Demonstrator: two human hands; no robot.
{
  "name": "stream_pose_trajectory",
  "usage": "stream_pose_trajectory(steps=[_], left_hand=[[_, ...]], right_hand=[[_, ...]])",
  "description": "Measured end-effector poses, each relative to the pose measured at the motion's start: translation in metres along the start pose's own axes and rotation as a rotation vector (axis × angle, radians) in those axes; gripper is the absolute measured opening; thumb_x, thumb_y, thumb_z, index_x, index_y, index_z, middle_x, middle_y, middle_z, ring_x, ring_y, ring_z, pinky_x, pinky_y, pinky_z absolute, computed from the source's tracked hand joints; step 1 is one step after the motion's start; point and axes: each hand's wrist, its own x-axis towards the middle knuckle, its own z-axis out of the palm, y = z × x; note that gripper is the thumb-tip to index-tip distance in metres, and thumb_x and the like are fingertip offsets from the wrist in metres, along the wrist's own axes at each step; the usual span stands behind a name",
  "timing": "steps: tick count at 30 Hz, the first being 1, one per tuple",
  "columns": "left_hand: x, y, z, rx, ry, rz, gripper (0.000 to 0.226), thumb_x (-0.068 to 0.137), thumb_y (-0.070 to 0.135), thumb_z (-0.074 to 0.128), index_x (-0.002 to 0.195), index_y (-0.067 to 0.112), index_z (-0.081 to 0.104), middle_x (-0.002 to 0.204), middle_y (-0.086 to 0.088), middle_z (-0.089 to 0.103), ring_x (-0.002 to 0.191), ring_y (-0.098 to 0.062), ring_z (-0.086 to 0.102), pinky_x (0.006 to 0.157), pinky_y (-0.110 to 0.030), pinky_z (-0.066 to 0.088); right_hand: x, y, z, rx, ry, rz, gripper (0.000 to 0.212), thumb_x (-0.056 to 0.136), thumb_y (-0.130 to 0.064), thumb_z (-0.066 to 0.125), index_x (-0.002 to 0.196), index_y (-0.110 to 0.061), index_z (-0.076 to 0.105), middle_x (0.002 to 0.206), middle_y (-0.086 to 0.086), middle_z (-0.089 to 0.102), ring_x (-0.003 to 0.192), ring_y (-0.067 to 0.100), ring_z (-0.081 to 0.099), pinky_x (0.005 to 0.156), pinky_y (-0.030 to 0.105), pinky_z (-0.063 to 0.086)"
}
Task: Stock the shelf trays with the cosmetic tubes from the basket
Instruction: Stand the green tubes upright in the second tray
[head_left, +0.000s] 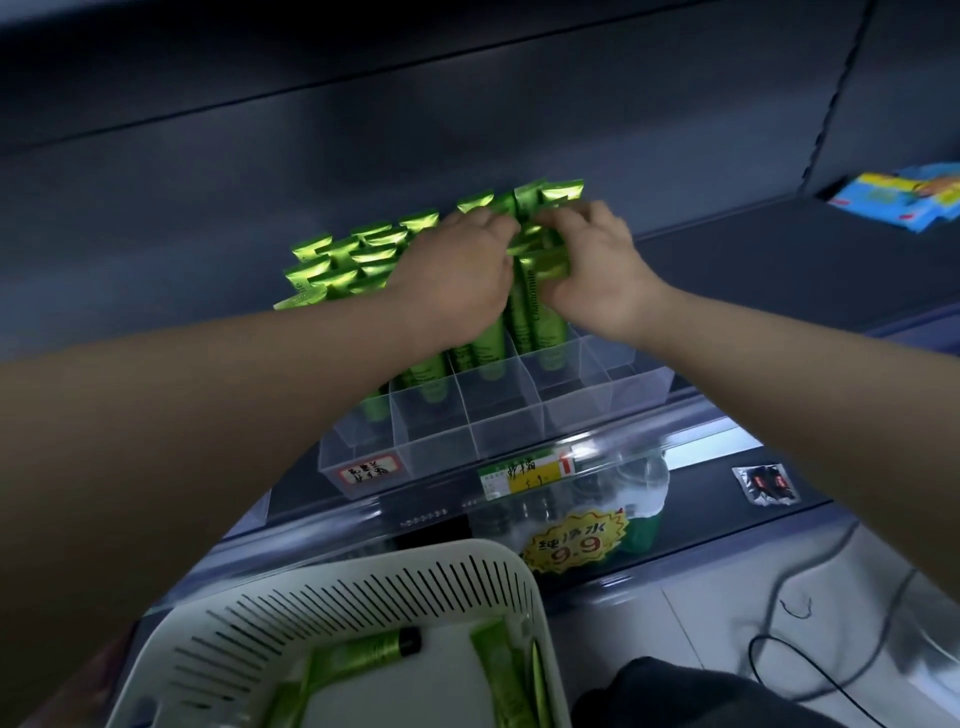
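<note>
You are working bare-armed: your left forearm (208, 395) and right forearm (789, 364) are showing uncovered from the frame's edges to the wrists, and your left hand (457, 275) and right hand (597, 270) are bare too. Low in view, dark clothing (691, 696) is showing in soft folds, too blurred to tell its kind.
</note>
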Motion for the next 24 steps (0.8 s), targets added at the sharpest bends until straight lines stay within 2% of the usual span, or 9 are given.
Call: stream_pose_trajectory(steps=[4, 8, 12, 18, 24], left_hand=[[-0.02, 0.0, -0.008, 0.064, -0.095, -0.014, 0.046, 0.096, 0.031, 0.036, 0.141, 0.02, 0.034, 0.145, -0.006, 0.036, 0.134, -0.027, 0.032, 0.11, -0.049, 0.029], [-0.046, -0.001, -0.02, 0.176, -0.16, -0.013, 0.054, 0.097, 0.037, 0.033, 0.147, 0.022, 0.02, 0.157, -0.002, 0.014, 0.146, -0.022, 0.008, 0.117, -0.051, 0.01], [-0.074, -0.004, -0.033, 0.254, -0.175, -0.003, 0.061, 0.096, 0.039, 0.034, 0.15, 0.023, 0.009, 0.159, -0.001, 0.003, 0.147, -0.02, -0.004, 0.119, -0.048, 0.0], [-0.133, -0.01, -0.037, 0.252, -0.188, -0.076, 0.067, 0.095, 0.048, 0.033, 0.15, 0.024, 0.003, 0.159, 0.001, -0.004, 0.146, -0.02, -0.009, 0.117, -0.053, 0.0], [-0.194, -0.021, -0.033, 0.22, -0.184, -0.147, 0.07, 0.094, 0.051, 0.032, 0.15, 0.024, 0.0, 0.159, 0.002, -0.005, 0.146, -0.018, -0.01, 0.118, -0.051, -0.003]], right_hand=[[-0.016, -0.011, 0.003, -0.173, -0.097, 0.019, 0.081, 0.081, -0.022, 0.06, 0.148, -0.025, 0.014, 0.157, 0.006, 0.0, 0.145, 0.025, -0.002, 0.119, 0.041, 0.006], [-0.035, -0.026, 0.008, -0.219, -0.141, 0.003, 0.088, 0.082, -0.03, 0.061, 0.15, -0.026, 0.004, 0.157, 0.003, -0.012, 0.145, 0.023, -0.013, 0.118, 0.044, -0.006], [-0.056, -0.042, 0.014, -0.243, -0.17, -0.014, 0.092, 0.082, -0.032, 0.062, 0.149, -0.026, -0.002, 0.157, 0.003, -0.014, 0.145, 0.023, -0.015, 0.118, 0.044, -0.006], [-0.091, -0.067, 0.024, -0.242, -0.231, -0.05, 0.099, 0.082, -0.033, 0.062, 0.149, -0.026, -0.011, 0.156, 0.001, -0.016, 0.144, 0.022, -0.017, 0.118, 0.045, -0.005], [-0.125, -0.095, 0.042, -0.234, -0.309, -0.113, 0.098, 0.083, -0.034, 0.06, 0.149, -0.026, -0.012, 0.156, 0.0, -0.019, 0.144, 0.022, -0.018, 0.118, 0.043, -0.005]])
